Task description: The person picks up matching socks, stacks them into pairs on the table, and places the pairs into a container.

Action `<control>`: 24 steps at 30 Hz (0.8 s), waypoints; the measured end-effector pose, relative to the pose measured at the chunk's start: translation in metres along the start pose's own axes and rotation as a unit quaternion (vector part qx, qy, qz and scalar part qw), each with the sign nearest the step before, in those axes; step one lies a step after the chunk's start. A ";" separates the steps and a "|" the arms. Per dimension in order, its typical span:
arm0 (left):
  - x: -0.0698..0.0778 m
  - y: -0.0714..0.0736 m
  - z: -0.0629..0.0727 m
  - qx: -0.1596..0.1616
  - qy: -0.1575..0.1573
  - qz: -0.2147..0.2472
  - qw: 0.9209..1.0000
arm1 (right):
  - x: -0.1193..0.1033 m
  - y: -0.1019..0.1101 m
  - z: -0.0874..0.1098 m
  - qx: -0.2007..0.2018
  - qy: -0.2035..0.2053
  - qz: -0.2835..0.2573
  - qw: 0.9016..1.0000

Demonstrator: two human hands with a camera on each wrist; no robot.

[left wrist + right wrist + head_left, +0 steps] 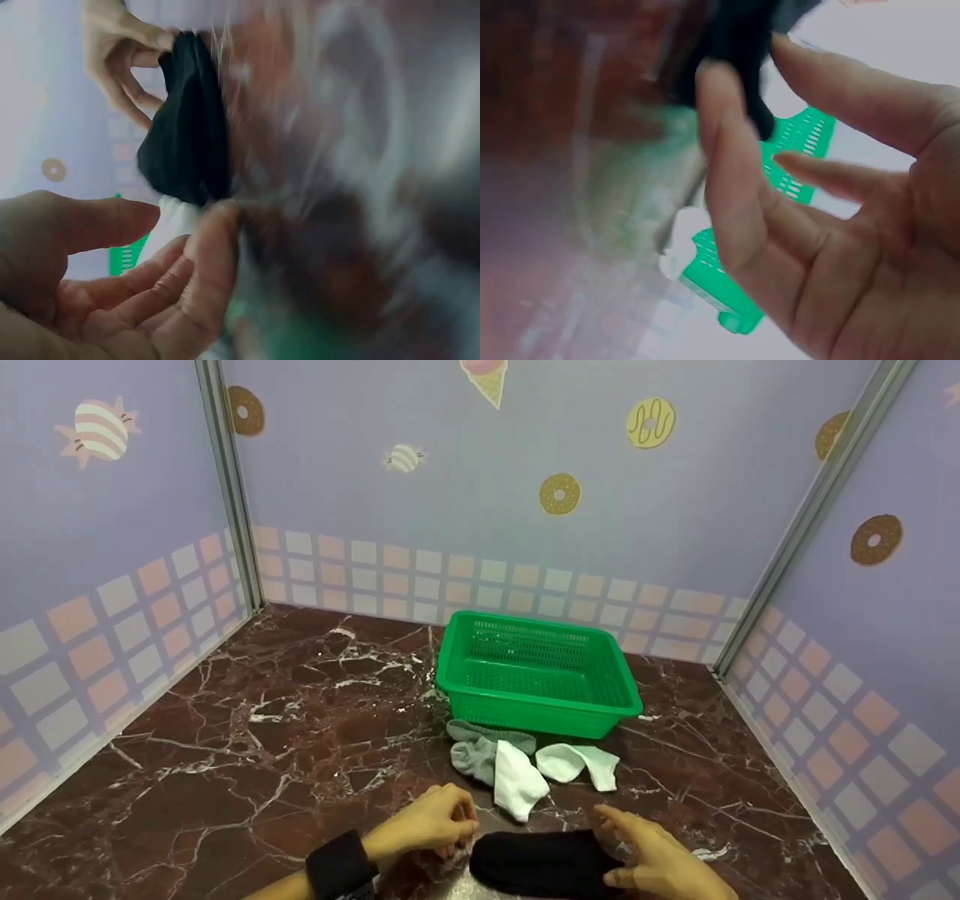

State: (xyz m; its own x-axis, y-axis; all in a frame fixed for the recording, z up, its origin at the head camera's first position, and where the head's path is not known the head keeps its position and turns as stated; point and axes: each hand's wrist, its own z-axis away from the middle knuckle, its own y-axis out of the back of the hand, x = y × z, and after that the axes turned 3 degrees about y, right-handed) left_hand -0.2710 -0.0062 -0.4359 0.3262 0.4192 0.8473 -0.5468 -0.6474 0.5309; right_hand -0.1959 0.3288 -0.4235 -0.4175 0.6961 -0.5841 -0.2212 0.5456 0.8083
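A black sock (536, 862) lies flat at the front of the table between the two hands. The left hand (439, 821) is beside the sock's rounded left end, its fingers loosely curved; in the left wrist view, a gap separates thumb and forefinger, with nothing held there. At the other end, the right hand (652, 859) pinches the sock's edge with its thumb, while its upper fingers reach out past the far side. In the right wrist view, dark cloth (739, 52) shows between the thumb and a bent finger.
Beyond the hands lie a grey sock (476, 754), a white sock (517, 780) overlapping it, and more white sock cloth (562, 763) to the right. Behind them stands a green basket (540, 709) with slotted walls. Printed panels (360, 495) border the marble-patterned table (300, 735).
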 end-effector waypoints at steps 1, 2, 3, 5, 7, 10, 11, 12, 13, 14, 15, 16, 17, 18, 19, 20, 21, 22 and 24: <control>0.002 0.002 -0.001 0.001 -0.010 -0.033 0.999 | -0.002 0.002 -0.001 0.012 -0.002 0.015 1.000; 0.004 0.004 -0.002 0.001 -0.020 -0.059 0.998 | -0.003 0.003 -0.002 0.020 -0.006 0.017 1.000; 0.006 0.006 -0.003 -0.001 -0.026 -0.080 0.996 | -0.004 0.003 -0.004 0.027 -0.013 0.022 0.999; 0.008 0.006 -0.006 -0.015 -0.034 -0.099 0.994 | -0.005 0.001 -0.007 0.033 -0.022 0.032 0.999; 0.010 0.004 -0.009 -0.027 -0.041 -0.108 0.993 | -0.005 -0.002 -0.009 0.030 -0.039 0.047 0.998; 0.010 -0.002 -0.014 -0.036 -0.039 -0.124 0.991 | -0.002 -0.008 -0.012 0.027 -0.061 0.071 0.995; 0.011 -0.004 -0.016 -0.036 -0.037 -0.130 0.990 | -0.001 -0.010 -0.013 0.027 -0.066 0.075 0.995; 0.011 -0.006 -0.017 -0.034 -0.033 -0.137 0.989 | -0.001 -0.011 -0.013 0.025 -0.070 0.079 0.994; 0.012 -0.008 -0.018 -0.031 -0.028 -0.146 0.988 | 0.001 -0.011 -0.014 0.023 -0.071 0.082 0.994; 0.013 -0.009 -0.019 -0.029 -0.026 -0.155 0.987 | 0.002 -0.011 -0.015 0.022 -0.069 0.081 0.994; 0.013 -0.011 -0.020 -0.026 -0.024 -0.162 0.986 | 0.003 -0.011 -0.016 0.020 -0.066 0.077 0.995; 0.014 -0.012 -0.021 -0.024 -0.023 -0.167 0.985 | 0.004 -0.011 -0.016 0.015 -0.063 0.071 0.995; 0.014 -0.013 -0.021 -0.023 -0.022 -0.175 0.984 | 0.005 -0.011 -0.017 0.013 -0.060 0.061 0.996; 0.014 -0.015 -0.021 -0.021 -0.022 -0.179 0.983 | 0.006 -0.010 -0.017 0.008 -0.058 0.051 0.997; 0.014 -0.016 -0.020 -0.021 -0.023 -0.179 0.983 | 0.008 -0.010 -0.018 0.003 -0.054 0.037 0.998; 0.014 -0.018 -0.020 -0.021 -0.025 -0.178 0.983 | 0.009 -0.010 -0.018 -0.003 -0.050 0.023 0.998; 0.013 -0.019 -0.019 -0.022 -0.025 -0.178 0.984 | 0.010 -0.010 -0.019 -0.011 -0.049 0.008 0.999; 0.013 -0.019 -0.019 -0.022 -0.024 -0.178 0.983 | 0.011 -0.010 -0.019 -0.017 -0.046 -0.003 0.999; 0.012 -0.020 -0.019 -0.022 -0.027 -0.179 0.983 | 0.011 -0.011 -0.019 -0.030 -0.044 -0.019 0.998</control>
State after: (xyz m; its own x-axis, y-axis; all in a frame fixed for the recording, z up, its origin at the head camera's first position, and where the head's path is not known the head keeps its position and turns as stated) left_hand -0.2702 0.0240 -0.4367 0.5442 0.5796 0.6065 -0.4223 -0.4354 0.7950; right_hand -0.2153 0.3217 -0.4377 -0.3290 0.7147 -0.6173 -0.2893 0.5460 0.7863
